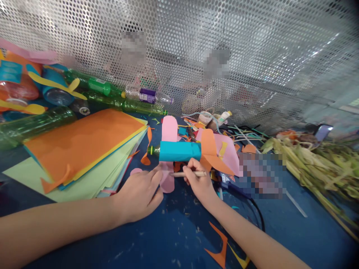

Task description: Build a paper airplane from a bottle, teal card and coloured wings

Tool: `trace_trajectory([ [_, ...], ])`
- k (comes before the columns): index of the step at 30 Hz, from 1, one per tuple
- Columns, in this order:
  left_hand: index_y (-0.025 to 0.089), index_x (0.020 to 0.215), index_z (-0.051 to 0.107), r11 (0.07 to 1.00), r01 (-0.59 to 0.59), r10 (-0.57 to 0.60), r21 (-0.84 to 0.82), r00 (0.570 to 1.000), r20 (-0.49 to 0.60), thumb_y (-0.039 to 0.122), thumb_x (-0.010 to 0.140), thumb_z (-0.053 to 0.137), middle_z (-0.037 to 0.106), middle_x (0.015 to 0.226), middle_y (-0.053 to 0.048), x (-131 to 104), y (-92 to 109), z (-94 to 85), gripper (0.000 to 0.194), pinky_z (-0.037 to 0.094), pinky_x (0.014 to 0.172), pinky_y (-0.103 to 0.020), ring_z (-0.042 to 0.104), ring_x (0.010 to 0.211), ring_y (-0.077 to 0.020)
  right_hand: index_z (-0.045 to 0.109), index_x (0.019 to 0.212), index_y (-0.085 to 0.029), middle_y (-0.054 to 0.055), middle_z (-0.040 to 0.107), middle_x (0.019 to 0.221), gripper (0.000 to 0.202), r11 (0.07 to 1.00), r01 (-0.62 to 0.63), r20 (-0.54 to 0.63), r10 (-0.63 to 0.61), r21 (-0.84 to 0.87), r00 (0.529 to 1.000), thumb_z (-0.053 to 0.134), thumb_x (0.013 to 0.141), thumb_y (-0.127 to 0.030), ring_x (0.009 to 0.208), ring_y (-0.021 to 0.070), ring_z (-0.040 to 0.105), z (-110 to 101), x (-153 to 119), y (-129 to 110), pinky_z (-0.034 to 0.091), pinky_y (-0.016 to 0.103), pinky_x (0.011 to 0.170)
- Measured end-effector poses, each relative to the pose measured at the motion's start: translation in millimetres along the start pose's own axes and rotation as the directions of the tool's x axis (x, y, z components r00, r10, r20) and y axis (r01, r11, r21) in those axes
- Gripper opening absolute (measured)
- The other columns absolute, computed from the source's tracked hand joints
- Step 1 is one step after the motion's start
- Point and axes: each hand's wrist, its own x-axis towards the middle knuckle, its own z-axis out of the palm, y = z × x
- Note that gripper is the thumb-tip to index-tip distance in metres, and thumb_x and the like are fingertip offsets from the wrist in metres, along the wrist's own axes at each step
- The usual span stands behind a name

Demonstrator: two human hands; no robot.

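From where I stand, the person's right hand [199,184] is closed narrow around a slim wooden-looking pencil [196,174], whose tip reaches the lower pink wing [167,185] of a paper-covered bottle [180,151]. The left hand [143,192] lies palm down, holding nothing up; its fingers rest on that same wing, thumb a little apart from them.

The bottle lies on its side just beyond both hands, wrapped in bright blue paper, with its green neck pointing to the left. An upper pink wing [169,129] sticks out on its far side, and orange fins [209,144] spread from its tail end, beyond the right hand. An orange twisted strip [146,160] sits by the neck, beyond the left hand.

To the left of the left hand, a stack of coloured paper [86,145] fans out on the blue surface [157,239], orange sheet on top, with a large green bottle [36,125] near its far left edge. To the right of the right hand, past some pink paper [231,153] and a dark blue tool [231,185], lie long pale-green husks [308,160]. An orange scrap [223,248] lies nearer the person than the right hand. Perforated metal [179,41] stands behind everything.
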Motion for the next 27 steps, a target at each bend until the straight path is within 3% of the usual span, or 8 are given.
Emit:
trace_trajectory([
  [20, 0.016, 0.097, 0.046, 1.000, 0.003, -0.003, 0.013, 1.000, 0.004, 0.019, 0.087, 0.029, 0.061, 0.088, -0.008, 0.0, -0.1, -0.2, 0.020, 0.047, 0.064, -0.042, 0.060, 0.073, -0.0252, 0.035, 0.061, -0.022, -0.008, 0.045, 0.047, 0.027, 0.998, -0.027, -0.013, 0.028, 0.053, 1.000, 0.052, 0.082, -0.029, 0.041, 0.0096, 0.043, -0.4, -0.7, -1.4, 0.034, 0.021, 0.044],
  [24, 0.016, 0.096, 0.046, 1.000, 0.016, -0.016, 0.009, 1.000, 0.013, 0.020, 0.087, 0.031, 0.061, 0.096, -0.009, 0.3, -0.2, -0.6, 0.018, 0.048, 0.067, -0.040, 0.061, 0.076, -0.0239, 0.038, 0.063, -0.022, -0.006, 0.049, 0.050, 0.031, 0.990, -0.031, -0.038, 0.037, 0.136, 0.999, 0.048, 0.087, -0.039, 0.044, 0.0104, 0.048, -1.0, -2.1, -7.5, 0.039, 0.022, 0.047],
  [27, 0.015, 0.098, 0.046, 1.000, 0.016, -0.016, 0.003, 1.000, 0.014, 0.020, 0.087, 0.031, 0.061, 0.099, -0.010, 0.2, -0.2, -1.1, 0.019, 0.048, 0.067, -0.041, 0.061, 0.077, -0.0241, 0.042, 0.066, -0.022, -0.006, 0.048, 0.046, 0.037, 0.994, -0.057, -0.029, 0.060, 0.089, 0.998, 0.035, 0.092, -0.049, 0.041, 0.0112, 0.047, -1.4, -4.1, -14.0, 0.039, 0.023, 0.046],
])
